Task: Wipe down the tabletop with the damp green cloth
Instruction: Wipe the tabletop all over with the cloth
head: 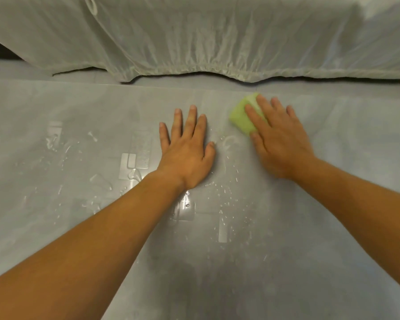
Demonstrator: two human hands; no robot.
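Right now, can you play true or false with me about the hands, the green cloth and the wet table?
1. The right hand presses the green cloth flat. True.
2. The left hand holds the cloth. False: it lies flat and bare on the tabletop.
3. Water drops lie on the tabletop. True.
4. The cloth sits at the table's near edge. False: it is at the far side, near the white cover.

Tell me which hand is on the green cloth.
The right hand: it presses the green cloth flat against the wet tabletop near the far edge. The left hand lies bare and flat on the surface, apart from the cloth.
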